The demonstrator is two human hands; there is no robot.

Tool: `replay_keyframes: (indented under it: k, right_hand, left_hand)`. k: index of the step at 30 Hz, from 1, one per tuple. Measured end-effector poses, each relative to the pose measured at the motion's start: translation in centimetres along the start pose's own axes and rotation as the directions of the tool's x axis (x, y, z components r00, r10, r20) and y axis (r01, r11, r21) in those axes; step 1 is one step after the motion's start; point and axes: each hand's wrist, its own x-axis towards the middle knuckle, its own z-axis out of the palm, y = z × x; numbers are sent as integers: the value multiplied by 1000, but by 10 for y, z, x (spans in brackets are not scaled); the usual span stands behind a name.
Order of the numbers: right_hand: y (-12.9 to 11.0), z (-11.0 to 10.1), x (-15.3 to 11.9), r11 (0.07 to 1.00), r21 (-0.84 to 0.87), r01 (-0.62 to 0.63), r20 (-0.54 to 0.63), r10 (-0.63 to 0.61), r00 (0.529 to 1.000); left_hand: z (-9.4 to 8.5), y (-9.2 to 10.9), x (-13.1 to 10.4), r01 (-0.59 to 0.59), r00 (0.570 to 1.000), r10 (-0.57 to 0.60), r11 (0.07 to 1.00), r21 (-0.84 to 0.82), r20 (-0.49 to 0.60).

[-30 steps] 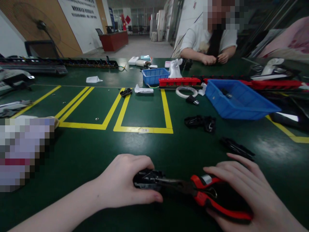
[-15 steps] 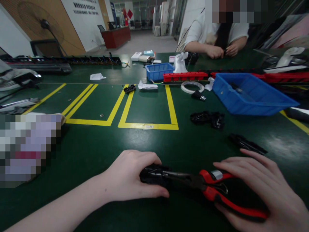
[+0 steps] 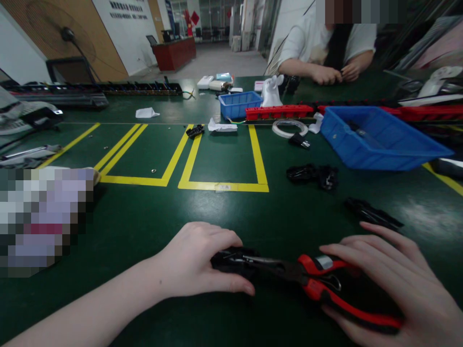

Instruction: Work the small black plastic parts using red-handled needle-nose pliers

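Red-brown desk (image 3: pixel 176 54) at far end of table. Left of desk: white wall (image 3: pixel 126 36) with dark lettering; farther left, wood-toned panel (image 3: pixel 97 41), standing fan (image 3: pixel 67 33) before it. Grey floor (image 3: pixel 217 61) extends right of desk. Beyond desk: glazed partition (image 3: pixel 213 19), dark chairs (image 3: pixel 216 33). Right of desk, across floor: pale upright units (image 3: pixel 247 28). Light dim; soft glare on green tabletop (image 3: pixel 144 212), nearer than desk.

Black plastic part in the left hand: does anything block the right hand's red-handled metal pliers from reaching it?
Nothing visible does: the red-handled metal pliers in the right hand reach right to the black plastic part. The left hand grips its other end. What the pliers pinch there is too dark to tell.
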Motion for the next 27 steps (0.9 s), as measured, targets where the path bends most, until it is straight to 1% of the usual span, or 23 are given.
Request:
replay_keyframes:
  k: [2,5,13,15,20,24,27]
  right_hand:
    - [2,0,0,1000,-10,22,12,-21,1000]
    - [5,-1,0,998,-25,61,47,-60,997]
    - [5,-1,2,997,-30,66,73,-64,995]
    - [3,-2,2,997,-43,60,65,-57,996]
    - [-4,-3,3,998,-51,45,19,-44,999]
    - [-7,-1,1,997,-67,40,-9,-41,999]
    - [-6,-1,1,997,-65,39,-6,-40,999]
  left_hand:
    - [0,1,0,-3,1000,3,1000,-6,-8]
    - [1,1,1,-27,998,28,999,18,-49]
    - [4,0,-1,-89,988,105,986,138,-116]
    - [5,0,-2,-98,986,118,983,156,-122]
    - [8,-2,-4,-93,990,112,974,206,-87]
    - [8,-4,0,-82,987,109,972,220,-114]
    - [5,-4,1,-120,971,168,957,265,-167]
